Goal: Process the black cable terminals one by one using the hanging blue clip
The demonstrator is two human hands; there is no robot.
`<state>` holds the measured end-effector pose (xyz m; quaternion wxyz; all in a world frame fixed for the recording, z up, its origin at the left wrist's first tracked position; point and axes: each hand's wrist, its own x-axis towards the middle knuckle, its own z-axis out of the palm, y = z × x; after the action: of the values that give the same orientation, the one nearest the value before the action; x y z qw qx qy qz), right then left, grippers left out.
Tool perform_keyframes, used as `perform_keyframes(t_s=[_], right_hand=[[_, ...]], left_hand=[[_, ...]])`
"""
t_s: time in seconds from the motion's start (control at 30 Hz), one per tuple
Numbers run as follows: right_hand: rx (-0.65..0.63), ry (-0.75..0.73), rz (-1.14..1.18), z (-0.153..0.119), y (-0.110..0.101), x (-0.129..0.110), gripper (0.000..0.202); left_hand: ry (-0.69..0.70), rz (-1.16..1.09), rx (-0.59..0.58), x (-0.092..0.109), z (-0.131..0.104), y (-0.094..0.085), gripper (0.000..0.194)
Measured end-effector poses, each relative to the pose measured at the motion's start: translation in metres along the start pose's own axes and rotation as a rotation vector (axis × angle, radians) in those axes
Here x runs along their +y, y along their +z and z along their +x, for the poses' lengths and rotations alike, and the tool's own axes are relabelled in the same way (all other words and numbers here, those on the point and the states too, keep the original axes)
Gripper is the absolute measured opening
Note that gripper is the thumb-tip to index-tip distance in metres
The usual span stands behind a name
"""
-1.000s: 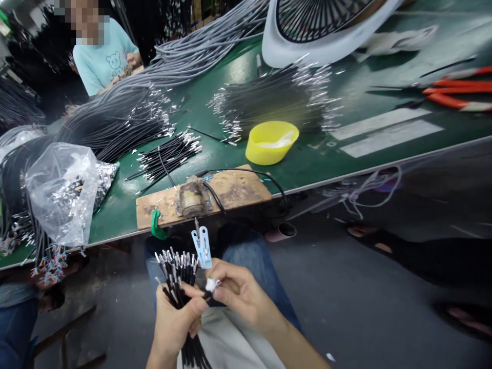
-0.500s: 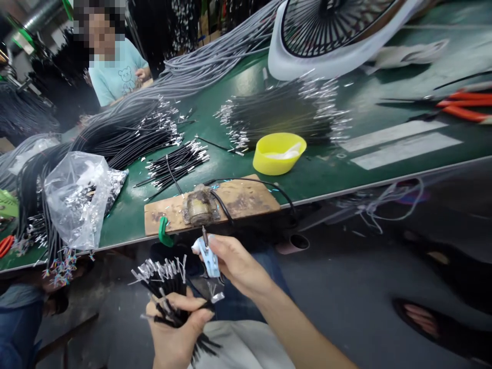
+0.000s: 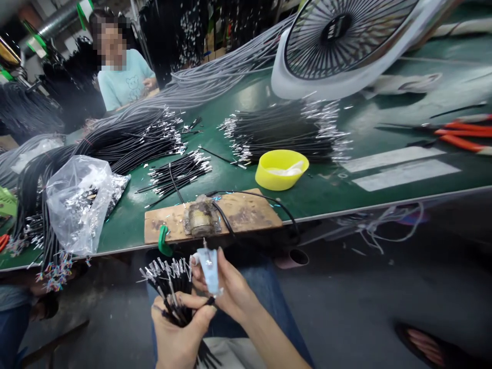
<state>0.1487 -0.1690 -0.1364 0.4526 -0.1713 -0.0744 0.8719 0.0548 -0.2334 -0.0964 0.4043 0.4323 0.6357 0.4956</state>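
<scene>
- Your left hand [image 3: 182, 330] grasps a bundle of black cables [image 3: 165, 279], silvery tips up; thumb and forefinger pinch one cable whose end is just below the light-blue clip [image 3: 210, 274].
- Your right hand [image 3: 230, 289] has its fingers curled around that clip, which hides some of them; whether they squeeze it, you cannot tell.
- Directly ahead of your hands, a motor [image 3: 202, 219] sits on a wooden board [image 3: 251, 212] at the table [image 3: 128, 225] edge, its shaft pointing down to the clip. A green clamp [image 3: 164, 241] and a dark cord [image 3: 284, 212] flank it.
- Beyond the board lie a short pile of black cables [image 3: 182, 174], a yellow bowl [image 3: 265, 177] and a wider pile [image 3: 282, 130].
- Left, a clear plastic bag [image 3: 79, 205] leans by long cables; right, orange-handled pliers [image 3: 463, 136] lie near two pale strips [image 3: 407, 176].
- Across the table, a co-worker [image 3: 123, 84] wears a bear-print shirt.
- The fan [image 3: 338, 31] bears a hub badge, too small to read.
</scene>
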Motion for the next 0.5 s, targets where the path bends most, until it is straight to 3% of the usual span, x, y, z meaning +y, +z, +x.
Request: perform_keyframes(t_s=[0.13,0.27,0.37,0.5], right_hand=[[0.102,-0.066,-0.026,-0.007,-0.018,0.004,0.039],[0.114,-0.179,-0.187,-0.023,-0.026,0.008,0.031],[0.106,-0.243,-0.364,-0.035,-0.023,0.010,0.038],[0.036,-0.350,-0.631,-0.046,-0.007,0.009,0.035]], left_hand=[[-0.084,-0.042,-0.012,-0.010,-0.005,-0.006,0.017],[-0.246,-0.099,-0.051,-0.027,-0.012,-0.009,0.039],[-0.320,-0.123,-0.068,-0.036,-0.016,-0.008,0.049],[-0.340,-0.130,-0.073,-0.041,-0.017,-0.009,0.047]])
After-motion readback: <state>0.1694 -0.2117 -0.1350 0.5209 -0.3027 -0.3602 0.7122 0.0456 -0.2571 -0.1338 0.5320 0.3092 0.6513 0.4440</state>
